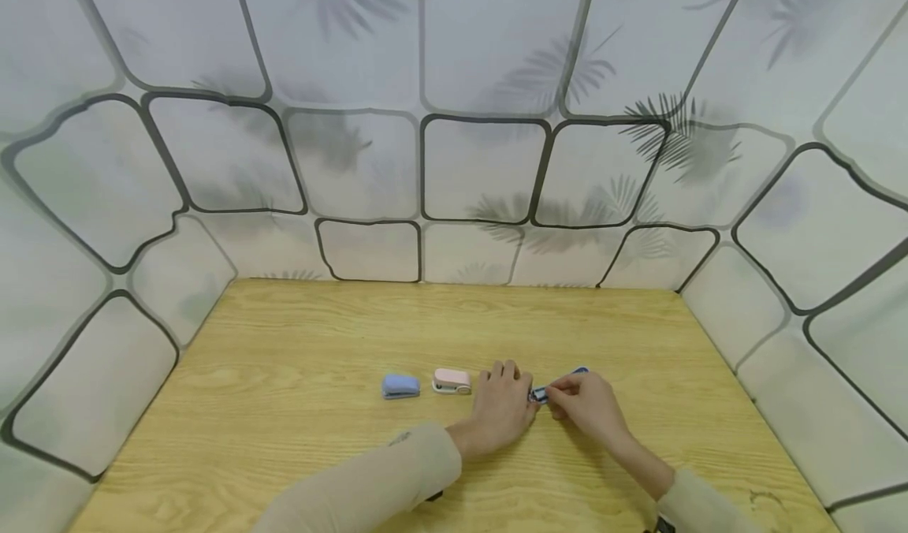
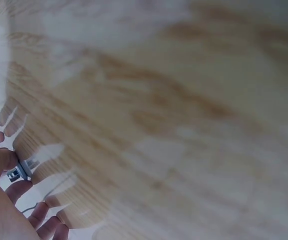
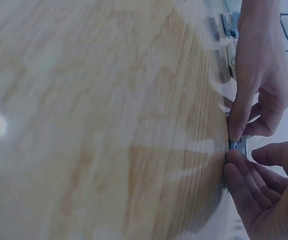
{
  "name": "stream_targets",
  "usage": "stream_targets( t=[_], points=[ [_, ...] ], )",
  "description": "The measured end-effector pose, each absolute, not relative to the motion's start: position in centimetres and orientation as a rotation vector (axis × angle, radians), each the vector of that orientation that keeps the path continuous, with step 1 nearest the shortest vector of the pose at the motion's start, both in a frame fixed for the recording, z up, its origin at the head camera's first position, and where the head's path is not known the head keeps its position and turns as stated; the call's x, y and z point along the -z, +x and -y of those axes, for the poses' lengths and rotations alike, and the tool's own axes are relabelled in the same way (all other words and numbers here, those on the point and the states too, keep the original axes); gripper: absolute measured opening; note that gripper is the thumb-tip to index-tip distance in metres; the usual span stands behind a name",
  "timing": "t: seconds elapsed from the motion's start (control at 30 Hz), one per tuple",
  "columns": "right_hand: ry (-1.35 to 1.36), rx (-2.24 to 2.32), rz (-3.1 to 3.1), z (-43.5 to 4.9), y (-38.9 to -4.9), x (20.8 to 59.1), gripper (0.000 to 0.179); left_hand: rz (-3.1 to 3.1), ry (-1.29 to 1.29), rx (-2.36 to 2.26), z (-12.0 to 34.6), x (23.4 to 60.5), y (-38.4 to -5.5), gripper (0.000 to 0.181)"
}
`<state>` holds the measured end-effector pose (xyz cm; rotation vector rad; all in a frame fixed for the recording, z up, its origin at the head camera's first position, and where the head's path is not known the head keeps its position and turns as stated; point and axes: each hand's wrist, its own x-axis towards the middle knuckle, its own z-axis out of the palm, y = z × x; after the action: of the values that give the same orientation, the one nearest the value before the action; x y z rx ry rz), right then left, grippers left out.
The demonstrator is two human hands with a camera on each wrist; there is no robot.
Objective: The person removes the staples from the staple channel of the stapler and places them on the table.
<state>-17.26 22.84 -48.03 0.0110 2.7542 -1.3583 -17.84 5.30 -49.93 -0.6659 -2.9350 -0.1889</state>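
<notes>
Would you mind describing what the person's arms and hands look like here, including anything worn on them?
Both arms wear long, plain beige sleeves that end at the wrist. The left sleeve bears a small dark marking on the forearm, too small to read. The left hand and the right hand are bare: no gloves, rings or watch show. Something dark sits at the right sleeve's lower edge; I cannot tell what.

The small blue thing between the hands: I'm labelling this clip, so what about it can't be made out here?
- Head view: the small blue thing is too small to identify; the left hand and right hand cover most of it.
- Left wrist view: only a metal tip shows at the frame edge, blurred.
- Right wrist view: fingertips hide all but a sliver.
</notes>
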Motion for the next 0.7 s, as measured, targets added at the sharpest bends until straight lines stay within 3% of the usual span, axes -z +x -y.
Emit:
stream_targets(
  t=[0.7],
  points=[
    [0.089, 1.47, -2.615, -22.63, -17.58, 47.82, 0.014, 2.957, -0.666, 0.17, -5.36, 49.79, -17.72, 0.031]
  ],
)
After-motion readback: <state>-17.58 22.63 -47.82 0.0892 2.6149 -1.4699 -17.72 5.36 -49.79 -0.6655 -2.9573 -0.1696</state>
